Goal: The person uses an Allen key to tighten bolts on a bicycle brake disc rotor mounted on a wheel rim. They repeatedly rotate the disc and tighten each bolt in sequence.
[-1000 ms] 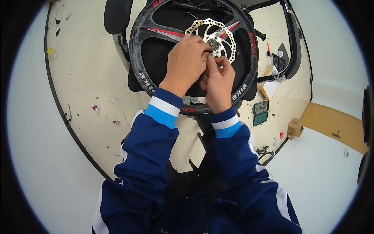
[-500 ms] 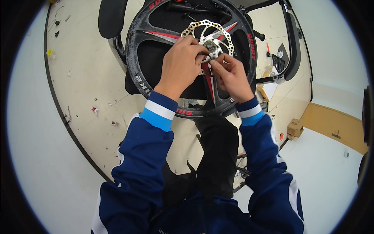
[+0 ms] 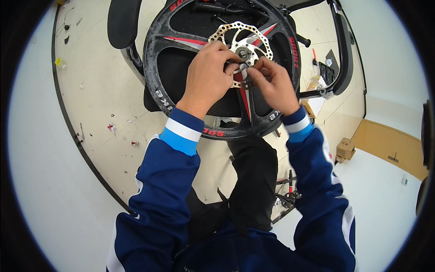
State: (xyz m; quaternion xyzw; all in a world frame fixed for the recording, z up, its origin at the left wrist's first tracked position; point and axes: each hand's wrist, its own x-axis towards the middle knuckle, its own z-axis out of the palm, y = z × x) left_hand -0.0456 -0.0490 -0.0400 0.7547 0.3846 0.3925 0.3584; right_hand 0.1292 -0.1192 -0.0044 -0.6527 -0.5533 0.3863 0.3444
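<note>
A black spoked bicycle wheel [image 3: 152, 63] with red and silver accents lies flat on a black chair seat [image 3: 174, 75]. Fixed around its hub [image 3: 243, 54] is a silver brake disc [image 3: 239, 25] full of holes. My left hand [image 3: 206, 77] rests over the disc's left side, thumb and fingers closed by the lower edge of the hub. Opposite it, my right hand [image 3: 275, 86] pinches thumb and forefinger together over the disc's lower right part. What either hand holds is too small and covered to name.
Chair armrests flank the wheel at left [image 3: 123, 22] and right [image 3: 346, 59]. Beyond the right one lie a dark tool case [image 3: 326, 72] and scattered items. A cardboard box [image 3: 345, 148] sits farther right. Bicycle parts [image 3: 290, 197] lie beside my leg; small litter dots the left floor.
My right hand has shifted slightly right, away from my left fingers. A thin dark piece seen between the hands earlier no longer shows clearly. My left hand stays nearly in place.
</note>
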